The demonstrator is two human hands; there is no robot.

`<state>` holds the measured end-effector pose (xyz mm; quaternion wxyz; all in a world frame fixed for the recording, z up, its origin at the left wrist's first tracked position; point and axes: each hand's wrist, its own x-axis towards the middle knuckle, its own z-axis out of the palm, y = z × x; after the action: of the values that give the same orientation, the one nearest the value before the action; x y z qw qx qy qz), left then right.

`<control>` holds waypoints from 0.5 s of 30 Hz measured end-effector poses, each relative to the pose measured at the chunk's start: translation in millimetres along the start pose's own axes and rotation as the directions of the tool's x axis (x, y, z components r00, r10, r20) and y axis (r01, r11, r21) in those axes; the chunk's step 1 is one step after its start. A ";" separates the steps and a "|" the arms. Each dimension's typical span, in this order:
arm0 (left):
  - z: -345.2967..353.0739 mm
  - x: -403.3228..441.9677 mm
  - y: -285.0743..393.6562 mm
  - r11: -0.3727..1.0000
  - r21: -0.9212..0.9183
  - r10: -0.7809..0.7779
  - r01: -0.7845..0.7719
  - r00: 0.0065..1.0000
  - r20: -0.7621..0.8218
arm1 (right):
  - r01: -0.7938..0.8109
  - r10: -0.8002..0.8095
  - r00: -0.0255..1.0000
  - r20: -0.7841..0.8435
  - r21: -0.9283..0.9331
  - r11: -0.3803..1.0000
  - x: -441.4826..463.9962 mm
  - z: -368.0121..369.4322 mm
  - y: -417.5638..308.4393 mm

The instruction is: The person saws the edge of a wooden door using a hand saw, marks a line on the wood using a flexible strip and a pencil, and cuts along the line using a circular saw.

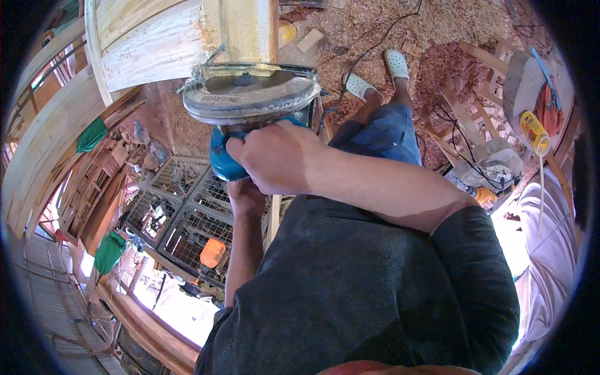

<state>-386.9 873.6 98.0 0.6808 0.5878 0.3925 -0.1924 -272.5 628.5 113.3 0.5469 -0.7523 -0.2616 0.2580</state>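
A circular saw (250, 103) with a blue body and a dusty blade guard is at the end of a pale wooden piece (247, 31), its base close against the wood. My right hand (281, 156) is closed over the saw's blue handle, with the forearm reaching across from the right. Below the handle, my left hand (247, 195) holds the blue body from the underside; its fingers are mostly hidden behind the saw. The blade's lower edge cannot be made out.
Curved wooden boards (50, 144) line the left side. Wire-mesh crates (194, 212) are below the saw. A dark cable (365, 53) crosses the floor strewn with shavings near my feet. At the right are a yellow container (534, 133) and wood scraps.
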 end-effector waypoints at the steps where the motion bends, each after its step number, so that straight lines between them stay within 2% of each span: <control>1: -6.2 2.5 -1.6 1.000 0.011 0.002 -0.002 1.000 0.008 | -0.002 0.002 1.000 0.001 -0.002 1.000 0.7 0.5 -0.2; 5: -11.2 6.2 -4.1 0.999 -0.006 0.040 -0.040 0.999 0.029 | -0.041 0.042 0.999 -0.016 0.058 0.997 3.2 5.3 1.3; 8: -10.2 6.4 -3.1 1.000 -0.007 0.017 -0.017 0.999 -0.038 | -0.003 0.006 0.999 -0.038 0.075 0.997 4.7 4.7 2.0; 11: -18.1 6.7 -5.9 0.997 -0.048 0.064 -0.063 0.998 0.018 | -0.008 0.011 0.999 -0.041 0.085 0.996 5.7 4.3 1.3; 15: -23.3 9.6 -5.4 0.995 -0.093 0.041 -0.045 0.998 -0.051 | -0.013 0.018 0.999 -0.051 0.098 0.995 9.1 8.7 1.4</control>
<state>-392.1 896.4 87.2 0.7019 0.5680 0.4048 -0.1446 -271.6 640.2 108.7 0.5876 -0.7332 -0.2284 0.2550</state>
